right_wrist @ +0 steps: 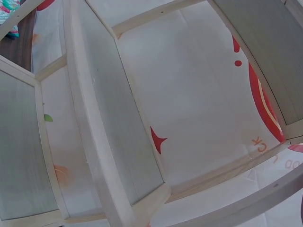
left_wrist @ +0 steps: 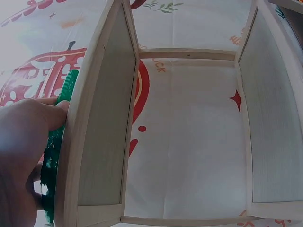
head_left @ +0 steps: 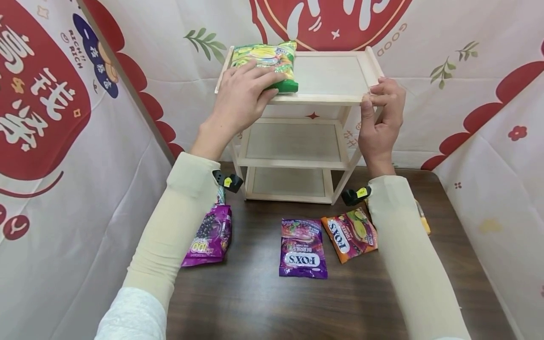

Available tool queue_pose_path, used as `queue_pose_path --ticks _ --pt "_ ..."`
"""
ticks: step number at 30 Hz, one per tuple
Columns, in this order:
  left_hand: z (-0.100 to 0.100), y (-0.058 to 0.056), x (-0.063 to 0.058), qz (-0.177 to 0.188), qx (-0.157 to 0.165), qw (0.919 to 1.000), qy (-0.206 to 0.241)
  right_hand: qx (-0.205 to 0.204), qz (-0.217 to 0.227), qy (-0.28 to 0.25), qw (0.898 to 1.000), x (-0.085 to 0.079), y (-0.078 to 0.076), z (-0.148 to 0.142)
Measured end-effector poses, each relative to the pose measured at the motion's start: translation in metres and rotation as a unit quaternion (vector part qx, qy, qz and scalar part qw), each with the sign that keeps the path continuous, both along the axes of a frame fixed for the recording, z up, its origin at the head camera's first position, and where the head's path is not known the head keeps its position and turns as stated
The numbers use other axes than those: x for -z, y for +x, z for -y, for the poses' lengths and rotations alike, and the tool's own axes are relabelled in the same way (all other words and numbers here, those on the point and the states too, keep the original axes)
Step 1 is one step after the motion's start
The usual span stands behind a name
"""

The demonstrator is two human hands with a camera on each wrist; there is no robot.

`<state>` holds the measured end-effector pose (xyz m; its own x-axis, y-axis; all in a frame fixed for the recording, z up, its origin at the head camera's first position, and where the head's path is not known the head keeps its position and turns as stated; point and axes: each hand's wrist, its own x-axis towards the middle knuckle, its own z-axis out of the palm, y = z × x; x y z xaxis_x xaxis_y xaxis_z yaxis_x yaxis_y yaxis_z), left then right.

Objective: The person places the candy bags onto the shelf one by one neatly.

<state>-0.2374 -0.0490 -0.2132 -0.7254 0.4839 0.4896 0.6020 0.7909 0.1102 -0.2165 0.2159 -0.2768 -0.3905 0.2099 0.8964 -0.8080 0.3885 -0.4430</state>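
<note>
A green and yellow candy bag (head_left: 267,54) lies flat at the left end of the top board of a pale wooden three-tier shelf (head_left: 329,75). Over the bag lies my left hand (head_left: 244,97), its thumb along the near green edge and its fingers across the printed face, holding it. The left wrist view shows the hand (left_wrist: 26,135) against that green edge (left_wrist: 51,151). My right hand (head_left: 382,120) grips the shelf's front right corner, thumb at the front and fingers curled over. In the right wrist view the hand is out of sight; only the shelf (right_wrist: 90,123) appears.
On the dark wooden table (head_left: 255,302) lie a purple Fox's Berries bag (head_left: 302,248), an orange Fox's Fruits bag (head_left: 350,233) and a purple candy bag (head_left: 214,233). My right forearm partly hides a yellow item (head_left: 423,219). Printed cloth walls (head_left: 446,38) surround the table.
</note>
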Motion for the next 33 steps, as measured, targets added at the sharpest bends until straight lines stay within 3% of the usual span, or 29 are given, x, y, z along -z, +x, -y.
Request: queue_pose_path --ticks 4,7,9,12,15,18,25,29,33 --pt "0.002 0.005 0.004 -0.041 0.023 0.9983 0.034 0.002 0.002 -0.002 1.000 0.000 0.000 0.000" --pt "0.003 0.011 0.010 -0.088 0.061 0.9899 0.093 -0.001 0.000 -0.006 1.000 0.000 -0.001 0.001" --pt "0.003 0.013 0.016 -0.134 0.094 0.9768 0.138 -0.004 -0.002 -0.008 1.000 0.000 -0.001 0.001" --pt "0.002 0.019 0.026 -0.202 0.131 0.9508 0.195 -0.007 -0.002 -0.006 1.000 0.000 -0.002 0.001" --pt "0.000 0.026 0.041 -0.242 0.149 0.9306 0.230 -0.008 0.000 -0.003 1.000 0.002 -0.001 0.001" --pt "-0.002 0.033 0.060 -0.246 0.162 0.9225 0.250 -0.006 0.001 -0.004 1.000 0.003 -0.001 0.002" --pt "-0.006 0.050 0.103 -0.217 0.175 0.9184 0.281 -0.004 -0.004 -0.011 1.000 0.002 -0.001 0.003" --pt "-0.014 0.061 0.132 -0.179 0.175 0.9219 0.296 -0.006 -0.009 -0.011 1.000 0.001 -0.002 0.002" --pt "-0.024 0.073 0.169 -0.127 0.163 0.9289 0.308 -0.005 -0.012 -0.012 1.000 0.001 -0.002 0.002"
